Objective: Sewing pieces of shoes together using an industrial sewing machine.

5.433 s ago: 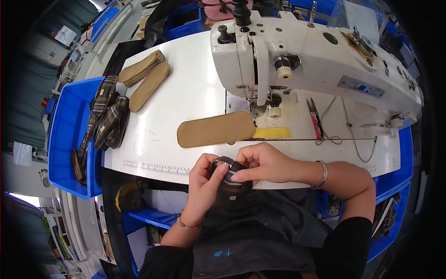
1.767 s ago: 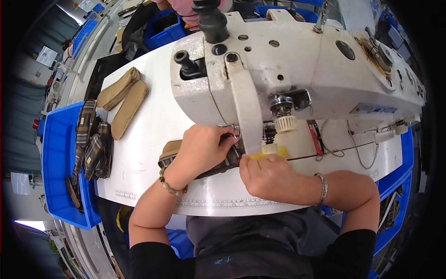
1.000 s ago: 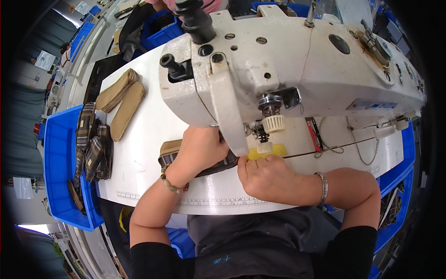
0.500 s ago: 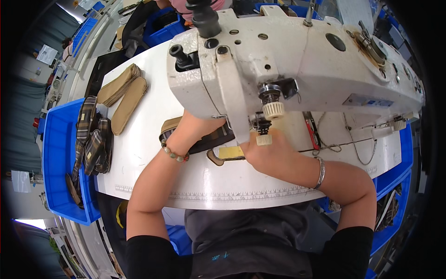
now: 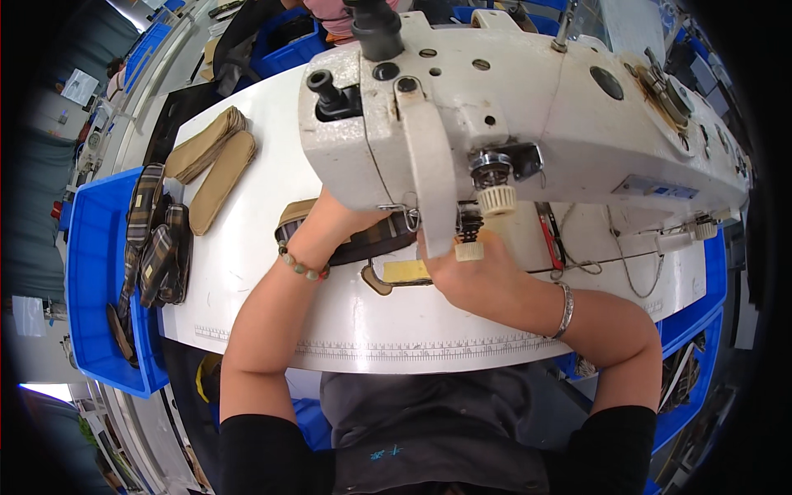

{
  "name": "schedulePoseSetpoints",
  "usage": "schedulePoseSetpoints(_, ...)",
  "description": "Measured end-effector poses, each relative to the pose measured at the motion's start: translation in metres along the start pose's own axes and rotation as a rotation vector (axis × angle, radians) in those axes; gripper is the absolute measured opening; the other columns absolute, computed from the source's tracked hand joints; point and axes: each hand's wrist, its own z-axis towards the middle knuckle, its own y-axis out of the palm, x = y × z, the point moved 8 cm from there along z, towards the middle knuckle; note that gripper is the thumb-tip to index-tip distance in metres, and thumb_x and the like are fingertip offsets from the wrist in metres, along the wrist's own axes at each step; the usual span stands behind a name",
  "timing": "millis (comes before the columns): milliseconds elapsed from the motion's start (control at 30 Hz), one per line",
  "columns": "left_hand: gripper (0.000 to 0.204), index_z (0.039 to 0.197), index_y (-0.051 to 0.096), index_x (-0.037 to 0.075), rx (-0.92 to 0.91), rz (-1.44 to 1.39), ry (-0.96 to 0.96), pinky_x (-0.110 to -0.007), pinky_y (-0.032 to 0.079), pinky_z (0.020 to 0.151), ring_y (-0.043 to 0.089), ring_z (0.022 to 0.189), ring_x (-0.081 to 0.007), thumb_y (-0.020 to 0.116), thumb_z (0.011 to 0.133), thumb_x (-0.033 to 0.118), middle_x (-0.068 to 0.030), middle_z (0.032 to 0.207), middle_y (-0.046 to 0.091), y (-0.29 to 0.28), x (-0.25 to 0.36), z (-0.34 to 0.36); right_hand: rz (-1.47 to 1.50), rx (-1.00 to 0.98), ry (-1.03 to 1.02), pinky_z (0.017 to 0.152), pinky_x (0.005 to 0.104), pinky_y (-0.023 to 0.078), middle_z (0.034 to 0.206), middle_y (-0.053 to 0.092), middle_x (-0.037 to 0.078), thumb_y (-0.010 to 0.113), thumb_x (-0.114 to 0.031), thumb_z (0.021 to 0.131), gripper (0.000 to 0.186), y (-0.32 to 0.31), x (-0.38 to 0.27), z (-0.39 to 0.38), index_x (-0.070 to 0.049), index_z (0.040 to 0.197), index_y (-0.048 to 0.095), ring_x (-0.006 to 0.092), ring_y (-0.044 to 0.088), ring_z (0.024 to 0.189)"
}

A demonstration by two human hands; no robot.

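Observation:
Under the head of a white sewing machine (image 5: 528, 107) lies a dark plaid fabric piece (image 5: 371, 247) with a tan part (image 5: 294, 213), like a slipper. My left hand (image 5: 351, 216) lies over the plaid piece; its fingers are hidden behind the machine head. Close to the needle area on the other side, my right hand (image 5: 470, 272) is curled, its fingertips hidden by the machine's front lever and tension knob (image 5: 497, 200). What it holds cannot be made out. A yellow block (image 5: 404, 271) and a small tan-faced tab (image 5: 377, 281) lie between my hands.
Tan sole-shaped pieces (image 5: 223, 183) lie at the table's left. A blue bin (image 5: 99, 272) beside them holds several plaid pieces (image 5: 157, 247). Right of my right hand are a red-handled tool (image 5: 548, 235) and a dark cord (image 5: 637, 285). A printed ruler (image 5: 396, 351) follows the near edge.
The whole view has shifted slightly. My hands stay at the plaid piece under the machine head, with my right hand a little closer to the front lever.

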Motion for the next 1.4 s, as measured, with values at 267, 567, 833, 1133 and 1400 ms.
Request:
schedulePoseSetpoints(267, 0.043, 0.117, 0.067, 0.008, 0.114, -0.063, 0.066, -0.037, 0.051, 0.089, 0.065, 0.105, -0.025, 0.079, 0.078, 0.022, -0.0107, 0.113, 0.069, -0.007, -0.004, 0.007, -0.047, -0.004, 0.005, 0.046, 0.0374, 0.049, 0.058, 0.06, 0.008, 0.063, -0.01, 0.07, 0.044, 0.02, 0.002, -0.002, 0.011, 0.109, 0.067, 0.0234, 0.063, 0.052)
schedulePoseSetpoints(567, 0.026, 0.1, 0.073, 0.009, 0.057, 0.481, 0.052, -0.041, 0.053, 0.084, 0.066, 0.097, -0.0326, 0.078, 0.075, 0.013, -0.0106, 0.101, 0.071, -0.026, 0.035, -0.021, 0.06, 0.088, 0.005, 0.05, 0.0376, 0.049, 0.06, 0.057, 0.007, 0.064, -0.011, 0.069, 0.042, 0.046, 0.011, -0.02, 0.005, 0.107, 0.069, 0.0237, 0.062, 0.057)
schedulePoseSetpoints(833, 0.02, 0.09, 0.077, 0.01, -0.061, 0.223, 0.179, -0.039, 0.054, 0.076, 0.069, 0.084, -0.0302, 0.08, 0.072, 0.018, -0.0088, 0.092, 0.073, -0.018, 0.057, -0.032, 0.004, 0.039, -0.079, 0.053, 0.0382, 0.049, 0.061, 0.057, 0.007, 0.064, -0.012, 0.069, 0.033, 0.043, 0.001, -0.015, 0.005, 0.097, 0.07, 0.0237, 0.062, 0.06)
schedulePoseSetpoints(1133, 0.027, 0.092, 0.079, 0.017, -0.044, 0.407, 0.161, -0.036, 0.055, 0.066, 0.07, 0.077, -0.0254, 0.075, 0.067, 0.007, -0.0049, 0.088, 0.073, -0.015, 0.042, -0.039, -0.054, -0.012, -0.13, 0.049, 0.0338, 0.048, 0.061, 0.06, 0.007, 0.064, -0.008, 0.07, 0.037, 0.005, -0.01, -0.007, 0.007, 0.104, 0.069, 0.0201, 0.06, 0.053)
schedulePoseSetpoints(1400, 0.019, 0.09, 0.079, 0.016, -0.01, 0.242, 0.187, -0.038, 0.054, 0.071, 0.069, 0.08, -0.0276, 0.078, 0.072, 0.012, -0.0048, 0.091, 0.073, -0.021, 0.043, -0.033, -0.046, 0.07, -0.064, 0.05, 0.0353, 0.047, 0.064, 0.06, 0.007, 0.064, -0.01, 0.071, 0.04, 0.038, -0.002, -0.022, 0.006, 0.107, 0.068, 0.0204, 0.06, 0.055)
